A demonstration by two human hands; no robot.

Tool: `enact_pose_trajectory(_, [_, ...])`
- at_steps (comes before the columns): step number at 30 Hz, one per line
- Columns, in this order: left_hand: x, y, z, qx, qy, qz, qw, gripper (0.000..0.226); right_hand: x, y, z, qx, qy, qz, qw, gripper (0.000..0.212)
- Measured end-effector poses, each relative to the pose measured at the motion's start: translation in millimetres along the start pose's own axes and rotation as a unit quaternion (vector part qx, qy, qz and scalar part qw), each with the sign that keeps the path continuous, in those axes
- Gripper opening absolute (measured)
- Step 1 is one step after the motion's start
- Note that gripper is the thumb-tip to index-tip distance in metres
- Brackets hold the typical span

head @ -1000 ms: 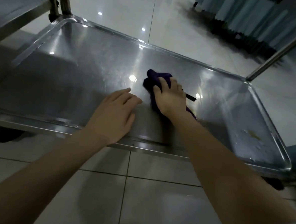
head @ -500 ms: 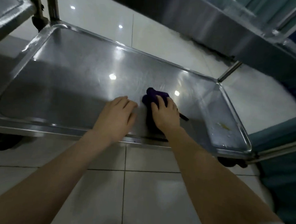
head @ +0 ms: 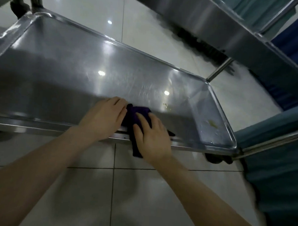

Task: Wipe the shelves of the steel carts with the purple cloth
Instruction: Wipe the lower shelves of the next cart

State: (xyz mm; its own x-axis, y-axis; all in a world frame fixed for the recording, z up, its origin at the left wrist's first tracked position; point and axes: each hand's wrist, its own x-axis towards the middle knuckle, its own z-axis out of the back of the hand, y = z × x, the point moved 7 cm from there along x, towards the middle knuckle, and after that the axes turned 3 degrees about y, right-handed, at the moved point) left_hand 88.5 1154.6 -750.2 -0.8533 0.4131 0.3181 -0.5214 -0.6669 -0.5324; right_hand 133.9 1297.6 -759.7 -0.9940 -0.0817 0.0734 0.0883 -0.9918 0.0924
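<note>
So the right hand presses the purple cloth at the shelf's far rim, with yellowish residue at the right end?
Wrong rim: in the head view the right hand presses the purple cloth at the near rim of the shelf. The yellowish residue at the right end is correct.

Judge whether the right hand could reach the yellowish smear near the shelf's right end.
Probably yes: the right hand presses the purple cloth nearby, with only bare shelf between it and the smear.

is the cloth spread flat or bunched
Bunched: the cloth lies crumpled under the right hand, one end hanging over the shelf rim.
</note>
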Motion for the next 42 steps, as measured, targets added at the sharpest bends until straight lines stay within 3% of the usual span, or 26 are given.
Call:
enact_pose_trajectory(7, [-0.7,-7.1,-7.5,0.128,0.066,-0.014,0.99,0.047,130.5,-124.6,5.9,0.015,0.047,-0.146,0.988,0.054])
enact_pose_trajectory(9, [-0.2,-5.2,-12.4,0.142,0.103,0.01,0.984,0.052,129.2,-127.1,6.2,0.004,0.029,-0.118,0.993,0.053])
enact_pose_trajectory(15, [4.7,-17.2,-12.6,0.2,0.164,0.08,0.963,0.06,11.5,-95.8,5.4,0.038,0.056,0.127,0.99,0.055])
enact_pose_trajectory(18, [18.4,-30.2,-20.6,0.207,0.128,0.155,0.957,0.049,7.6,-108.5,7.4,0.04,0.07,0.155,0.985,0.054])
enact_pose_trajectory(21, [23.1,-43.9,-47.5,0.198,0.112,0.22,0.949,0.051,67.1,-127.4,6.2,0.006,0.022,0.12,0.993,0.052])
enact_pose_trajectory(26, [36.3,-59.7,-90.9,0.214,0.146,0.184,0.948,0.069,150.5,-173.3,8.2,0.046,0.047,-0.067,0.996,0.055])
enact_pose_trajectory(28, [45.0,-61.2,-90.6,0.2,0.147,0.218,0.944,0.064,123.1,-157.6,8.9,0.022,0.038,-0.034,0.998,0.054])
enact_pose_trajectory(31, [66.4,-74.7,-93.1,0.192,0.125,0.193,0.954,0.057,39.3,-148.1,14.6,0.037,0.023,0.065,0.997,0.054])
enact_pose_trajectory(35, [73.8,-87.6,-120.5,0.175,0.197,0.119,0.957,0.059,-36.1,-173.9,23.7,0.045,-0.034,0.083,0.995,0.05])
enact_pose_trajectory(40, [78.7,-92.3,-123.0,0.17,0.218,0.1,0.956,0.079,37.3,-208.0,18.4,0.042,-0.019,0.059,0.997,0.051])
enact_pose_trajectory(42, [76.5,-96.3,-121.5,0.187,0.218,0.096,0.953,0.082,91.9,-232.4,19.7,0.049,0.0,0.009,0.999,0.053])
